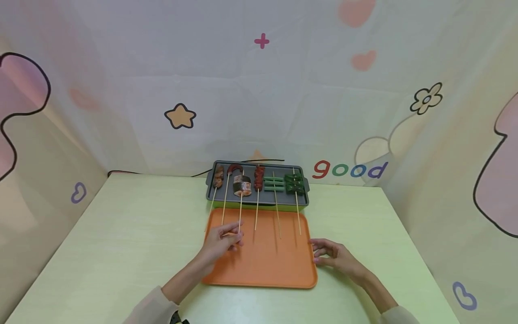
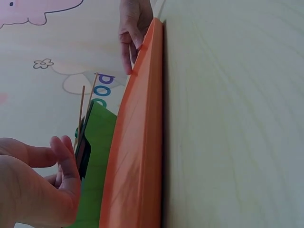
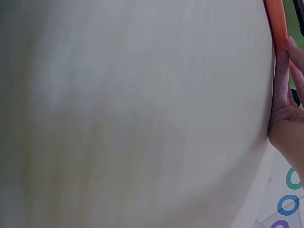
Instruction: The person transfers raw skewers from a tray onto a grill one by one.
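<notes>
My left hand (image 1: pixel 222 240) pinches the lower end of a bamboo skewer (image 1: pixel 241 207) between thumb and fingers. The skewer bears a pink-and-white piece with a dark band (image 1: pixel 242 185), lying on the dark plate of a grill (image 1: pixel 214 201). In the left wrist view, the left hand (image 2: pixel 42 185) is beside the grill's green side (image 2: pixel 97 156). My right hand (image 1: pixel 333 257) rests at the right rim of an orange tray (image 1: pixel 263 270), fingers loosely bent. In the right wrist view, its fingers (image 3: pixel 281 78) lie along the tray's edge (image 3: pixel 277 23).
Other skewers lie on the grill: brown meat (image 1: pixel 218 177), a curved red piece (image 1: pixel 234 168), red chunks (image 1: pixel 259 178), green stalks (image 1: pixel 273 184) and green leafy pieces (image 1: pixel 294 183). Their sticks reach out over the tray. A printed curtain (image 1: pixel 259 99) hangs behind the pale table (image 1: pixel 133 243).
</notes>
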`<act>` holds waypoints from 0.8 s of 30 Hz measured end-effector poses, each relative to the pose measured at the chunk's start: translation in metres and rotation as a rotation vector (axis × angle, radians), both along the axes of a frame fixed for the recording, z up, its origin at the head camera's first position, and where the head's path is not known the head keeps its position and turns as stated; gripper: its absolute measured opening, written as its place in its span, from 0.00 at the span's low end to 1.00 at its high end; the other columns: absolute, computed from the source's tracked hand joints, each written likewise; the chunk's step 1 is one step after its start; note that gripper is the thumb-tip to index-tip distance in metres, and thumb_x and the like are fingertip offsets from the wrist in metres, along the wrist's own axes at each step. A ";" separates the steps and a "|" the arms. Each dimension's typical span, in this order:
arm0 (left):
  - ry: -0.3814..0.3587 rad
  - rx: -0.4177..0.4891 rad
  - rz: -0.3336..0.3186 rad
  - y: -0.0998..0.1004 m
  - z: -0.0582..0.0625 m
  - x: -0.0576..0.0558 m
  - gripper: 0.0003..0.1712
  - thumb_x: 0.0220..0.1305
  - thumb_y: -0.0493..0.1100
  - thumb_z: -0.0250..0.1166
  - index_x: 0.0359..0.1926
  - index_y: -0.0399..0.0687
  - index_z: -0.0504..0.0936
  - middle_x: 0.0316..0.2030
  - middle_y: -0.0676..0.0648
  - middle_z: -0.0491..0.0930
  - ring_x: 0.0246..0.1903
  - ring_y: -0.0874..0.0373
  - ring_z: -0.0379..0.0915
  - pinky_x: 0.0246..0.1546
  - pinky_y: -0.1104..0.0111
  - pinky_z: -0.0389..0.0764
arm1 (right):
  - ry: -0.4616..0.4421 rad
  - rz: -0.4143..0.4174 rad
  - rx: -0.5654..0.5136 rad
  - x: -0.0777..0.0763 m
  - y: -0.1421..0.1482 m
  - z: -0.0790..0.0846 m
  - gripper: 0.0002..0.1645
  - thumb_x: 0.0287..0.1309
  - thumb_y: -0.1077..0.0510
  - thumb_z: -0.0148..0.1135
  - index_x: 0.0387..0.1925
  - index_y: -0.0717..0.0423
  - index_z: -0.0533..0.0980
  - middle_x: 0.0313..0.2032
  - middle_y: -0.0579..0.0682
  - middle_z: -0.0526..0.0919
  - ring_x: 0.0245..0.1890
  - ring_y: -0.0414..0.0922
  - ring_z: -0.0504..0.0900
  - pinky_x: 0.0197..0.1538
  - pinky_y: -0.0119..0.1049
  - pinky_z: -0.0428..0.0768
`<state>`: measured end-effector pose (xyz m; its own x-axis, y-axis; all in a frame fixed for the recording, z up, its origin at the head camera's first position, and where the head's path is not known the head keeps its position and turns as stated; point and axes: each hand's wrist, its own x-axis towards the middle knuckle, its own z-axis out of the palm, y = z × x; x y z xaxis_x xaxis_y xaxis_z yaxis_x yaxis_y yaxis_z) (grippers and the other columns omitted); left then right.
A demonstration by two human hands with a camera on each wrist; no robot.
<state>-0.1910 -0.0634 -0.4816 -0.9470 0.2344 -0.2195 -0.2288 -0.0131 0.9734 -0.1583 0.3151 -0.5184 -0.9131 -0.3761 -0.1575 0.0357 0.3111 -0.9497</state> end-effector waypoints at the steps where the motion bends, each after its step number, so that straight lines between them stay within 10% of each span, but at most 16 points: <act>1: 0.009 -0.002 0.004 0.000 0.000 0.001 0.26 0.71 0.34 0.62 0.69 0.38 0.75 0.43 0.44 0.81 0.33 0.61 0.82 0.34 0.72 0.80 | 0.000 0.001 0.000 0.000 0.000 0.000 0.37 0.65 0.61 0.67 0.71 0.70 0.65 0.55 0.61 0.79 0.48 0.33 0.81 0.50 0.26 0.82; 24: 0.091 -0.043 -0.013 -0.010 -0.010 0.011 0.26 0.77 0.39 0.57 0.72 0.38 0.70 0.43 0.38 0.82 0.29 0.59 0.80 0.29 0.74 0.80 | 0.006 0.020 -0.029 -0.004 -0.002 -0.003 0.36 0.66 0.62 0.66 0.70 0.72 0.65 0.51 0.54 0.80 0.47 0.33 0.81 0.50 0.26 0.82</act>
